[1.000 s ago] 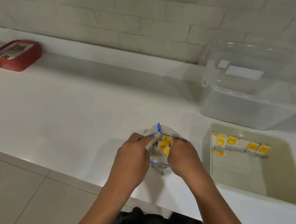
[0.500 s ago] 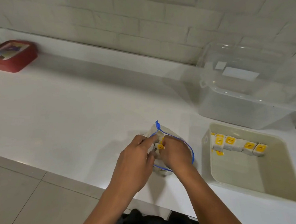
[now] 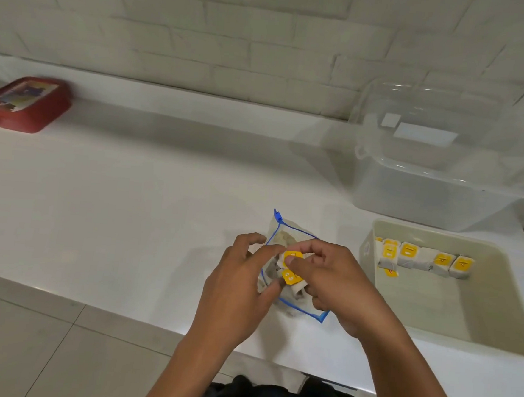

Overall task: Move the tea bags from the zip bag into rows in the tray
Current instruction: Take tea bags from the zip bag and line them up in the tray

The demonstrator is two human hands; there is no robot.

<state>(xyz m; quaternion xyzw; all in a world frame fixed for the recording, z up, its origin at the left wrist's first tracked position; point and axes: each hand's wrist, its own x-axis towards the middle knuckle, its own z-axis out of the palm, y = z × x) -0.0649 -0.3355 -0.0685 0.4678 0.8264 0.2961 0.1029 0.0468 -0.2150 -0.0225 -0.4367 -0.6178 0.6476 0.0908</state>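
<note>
Hands (image 3: 289, 281) pinch tea bags (image 3: 291, 267) | zip bag (image 3: 286, 235) contents partly hidden

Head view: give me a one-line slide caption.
Both hands, left and right, lift tea bags from the zip bag beside the part-filled tray.

Light dim, flat, greenish-grey; source not in view. Soft shadows fall left of my hands on the white counter (image 3: 130, 207) and left of the clear tub (image 3: 442, 167). Faint glare along the tub's rim. Overall soft focus; the red box (image 3: 28, 104) is smeared. Wall lines bow near edges.
</note>
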